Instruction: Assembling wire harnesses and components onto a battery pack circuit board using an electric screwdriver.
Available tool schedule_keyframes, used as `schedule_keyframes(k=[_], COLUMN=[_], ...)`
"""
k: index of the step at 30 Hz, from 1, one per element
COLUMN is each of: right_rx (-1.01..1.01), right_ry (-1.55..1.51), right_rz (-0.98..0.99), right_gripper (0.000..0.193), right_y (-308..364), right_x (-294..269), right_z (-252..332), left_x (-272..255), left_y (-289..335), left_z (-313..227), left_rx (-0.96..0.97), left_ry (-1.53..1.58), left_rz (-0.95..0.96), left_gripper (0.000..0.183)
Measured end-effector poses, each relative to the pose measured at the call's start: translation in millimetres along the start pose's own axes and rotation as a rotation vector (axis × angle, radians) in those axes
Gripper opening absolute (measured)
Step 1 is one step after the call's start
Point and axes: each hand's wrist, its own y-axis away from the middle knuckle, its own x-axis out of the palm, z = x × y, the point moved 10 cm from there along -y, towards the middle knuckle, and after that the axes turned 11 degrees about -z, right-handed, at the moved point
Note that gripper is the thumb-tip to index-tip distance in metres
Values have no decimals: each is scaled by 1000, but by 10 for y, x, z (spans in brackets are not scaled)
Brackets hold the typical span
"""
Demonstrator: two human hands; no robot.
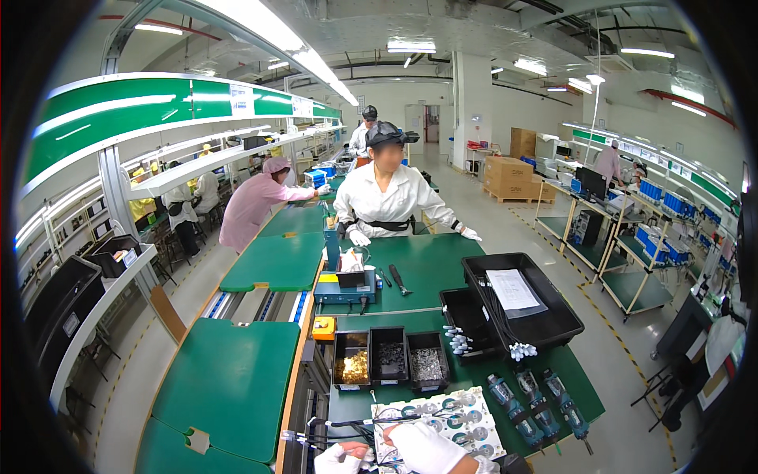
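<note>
At the lower edge, my white-gloved left hand (341, 458) has its bare fingertips pinched together beside a bundle of black cables (339, 423). What lies between those fingertips is too small to make out. My right hand (426, 448), also gloved, bends its fingers down over the left part of a white fixture plate (488, 423), and its grip is partly hidden by the glove. Round metal and glass-like parts (462, 401) sit in rows on that plate. The cables run from the bench's left edge to the plate, with pale connector ends.
Beyond the plate stand black bins of gold parts (352, 366), black parts (390, 357) and silver parts (427, 363). Three blue-black electric screwdrivers (538, 404) lie at right, near black trays (553, 332). Across the green bench stands a co-worker (391, 197) in white.
</note>
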Motion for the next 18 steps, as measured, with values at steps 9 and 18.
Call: schedule_keyframes(k=[9, 18], right_rx=[192, 188], right_ry=[-378, -359], right_rz=[-260, -260], right_gripper=[16, 15], right_y=[-188, -168], right_x=[-713, -761], right_z=[349, 295], left_x=[130, 138], left_y=[254, 220], left_z=[-675, -521], left_rx=[261, 198], left_ry=[-71, -59], left_rz=[-56, -156], left_gripper=[17, 18])
